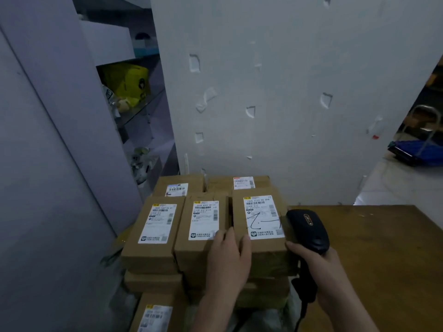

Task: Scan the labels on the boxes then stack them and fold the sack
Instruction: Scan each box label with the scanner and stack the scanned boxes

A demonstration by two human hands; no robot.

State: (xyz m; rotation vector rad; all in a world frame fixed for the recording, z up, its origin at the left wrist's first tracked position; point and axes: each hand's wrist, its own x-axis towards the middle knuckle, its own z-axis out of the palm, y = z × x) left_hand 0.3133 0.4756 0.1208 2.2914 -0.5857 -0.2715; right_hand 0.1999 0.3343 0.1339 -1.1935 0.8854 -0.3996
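Flat and open, my left hand [227, 257] rests on two labelled cardboard boxes [268, 249]; beside it, my right hand [321, 264] grips a black barcode scanner [308, 227].

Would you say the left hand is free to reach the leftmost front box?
Probably yes. The left hand rests flat across the middle box and the right box, holding nothing, and the leftmost box sits right beside them with its top uncovered. The right hand grips the scanner.
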